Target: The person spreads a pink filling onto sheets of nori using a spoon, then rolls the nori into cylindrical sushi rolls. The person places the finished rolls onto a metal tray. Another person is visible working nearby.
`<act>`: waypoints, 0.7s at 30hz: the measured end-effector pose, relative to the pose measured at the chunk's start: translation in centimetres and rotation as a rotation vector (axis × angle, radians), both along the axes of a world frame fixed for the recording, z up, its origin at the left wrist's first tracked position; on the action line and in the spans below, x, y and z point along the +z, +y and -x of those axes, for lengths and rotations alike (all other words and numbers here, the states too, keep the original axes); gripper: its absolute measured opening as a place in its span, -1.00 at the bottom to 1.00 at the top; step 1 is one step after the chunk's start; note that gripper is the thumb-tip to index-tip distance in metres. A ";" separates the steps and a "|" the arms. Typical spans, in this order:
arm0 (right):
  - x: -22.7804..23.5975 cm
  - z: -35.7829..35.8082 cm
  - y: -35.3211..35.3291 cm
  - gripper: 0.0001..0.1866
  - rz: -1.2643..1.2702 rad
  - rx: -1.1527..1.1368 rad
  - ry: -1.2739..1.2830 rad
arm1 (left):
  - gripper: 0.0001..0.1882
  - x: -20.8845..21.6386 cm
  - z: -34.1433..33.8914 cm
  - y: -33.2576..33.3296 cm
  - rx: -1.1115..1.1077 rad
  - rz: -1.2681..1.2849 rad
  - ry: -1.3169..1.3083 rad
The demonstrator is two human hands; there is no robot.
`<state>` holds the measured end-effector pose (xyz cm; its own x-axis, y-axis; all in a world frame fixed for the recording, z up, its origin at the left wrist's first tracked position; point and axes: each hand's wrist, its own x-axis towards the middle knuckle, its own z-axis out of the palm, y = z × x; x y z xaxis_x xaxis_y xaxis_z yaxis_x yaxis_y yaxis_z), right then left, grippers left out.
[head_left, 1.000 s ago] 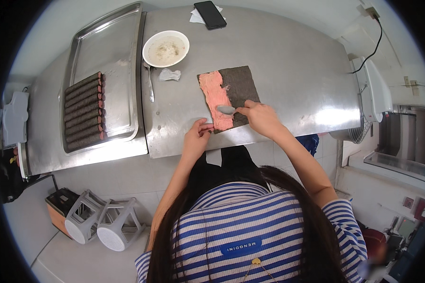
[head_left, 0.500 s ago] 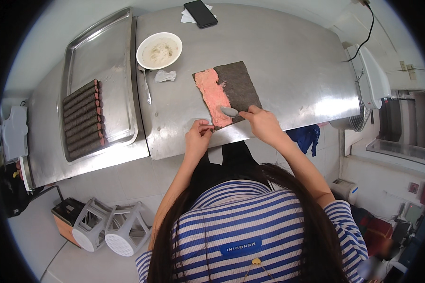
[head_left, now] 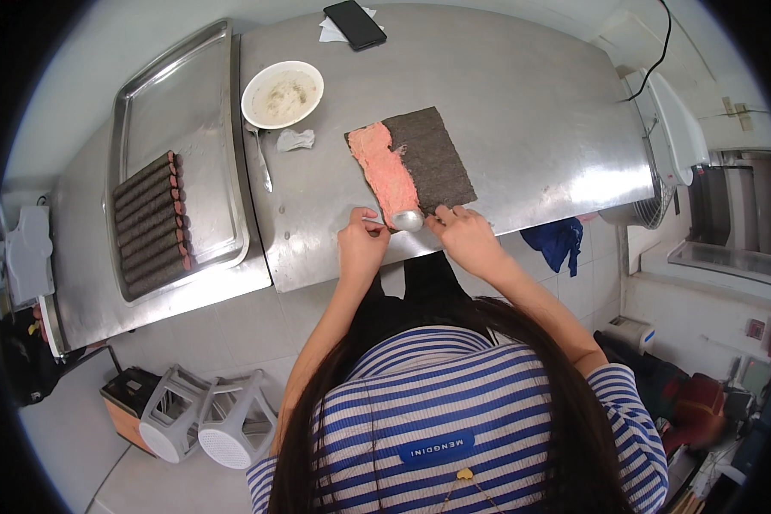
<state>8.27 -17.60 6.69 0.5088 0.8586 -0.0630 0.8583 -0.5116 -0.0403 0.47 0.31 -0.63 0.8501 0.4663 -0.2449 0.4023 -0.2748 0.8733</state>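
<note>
A dark nori sheet [head_left: 441, 158] lies on the steel table, its left part covered by a strip of pink meat paste [head_left: 380, 167]. My right hand [head_left: 469, 242] is closed round a metal spoon [head_left: 408, 221], whose bowl rests on the near end of the paste; the handle is mostly hidden by the fingers. At the sheet's near left corner, my left hand [head_left: 364, 247] pinches the edge between thumb and fingertips. Far to the left, several filled nori rolls [head_left: 150, 224] lie side by side in a metal tray [head_left: 238, 146].
A white bowl [head_left: 283, 92] of cloudy, speckled liquid stands beyond the sheet, with a crumpled tissue [head_left: 295, 140] and a second spoon [head_left: 265, 163] near it. A black phone [head_left: 355, 24] lies on papers at the far edge. Stools [head_left: 236, 420] stand on the floor at left.
My right hand has drawn the spoon down and slightly left to the near end of the paste. My left hand stays at the corner. The whole view has shifted slightly.
</note>
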 end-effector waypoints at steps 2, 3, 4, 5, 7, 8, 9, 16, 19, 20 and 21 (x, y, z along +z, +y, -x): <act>0.0 -1.0 -0.6 -0.79 -0.008 0.003 -0.008 | -0.71 0.3 0.0 -0.1 -0.008 -0.011 0.004; 0.0 -1.5 -0.9 -0.79 -0.012 0.005 -0.012 | -0.71 0.4 0.0 -0.1 -0.011 -0.017 0.006; -0.1 -1.9 -1.1 -0.79 -0.016 0.001 -0.017 | -0.71 0.4 0.0 0.0 -0.013 -0.024 0.014; -0.2 -2.3 -1.4 -0.78 -0.020 -0.003 -0.022 | -0.71 0.2 0.0 0.1 -0.015 -0.031 0.021; -0.1 -3.1 -1.8 -0.77 -0.037 -0.009 -0.017 | -0.71 0.2 0.0 0.1 -0.021 -0.041 0.035; 0.0 -3.5 -2.1 -0.76 -0.051 -0.013 -0.007 | -0.71 0.4 0.0 0.1 -0.025 -0.043 0.042; 0.1 -3.9 -2.3 -0.76 -0.064 -0.016 0.003 | -0.71 0.5 0.0 0.1 -0.029 -0.046 0.048; 1.4 -5.0 -3.4 -0.73 -0.075 -0.023 0.000 | -0.75 0.2 0.2 0.2 -0.017 -0.037 0.038; 0.0 -4.0 -3.1 -0.72 -0.127 0.081 -0.031 | -0.76 0.6 0.2 0.1 -0.027 -0.068 0.025; -0.6 -3.8 -2.5 -0.72 -0.137 0.103 -0.031 | -0.76 0.6 0.2 0.1 -0.032 -0.087 0.012; -1.0 -3.7 -2.0 -0.72 -0.147 0.125 -0.031 | -0.76 0.5 0.2 0.1 -0.037 -0.106 -0.001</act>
<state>11.98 -19.59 5.65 0.3973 0.9140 0.0818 0.9168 -0.3914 -0.0789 0.24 0.41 -0.12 0.8673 0.4577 -0.1956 0.3897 -0.3800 0.8389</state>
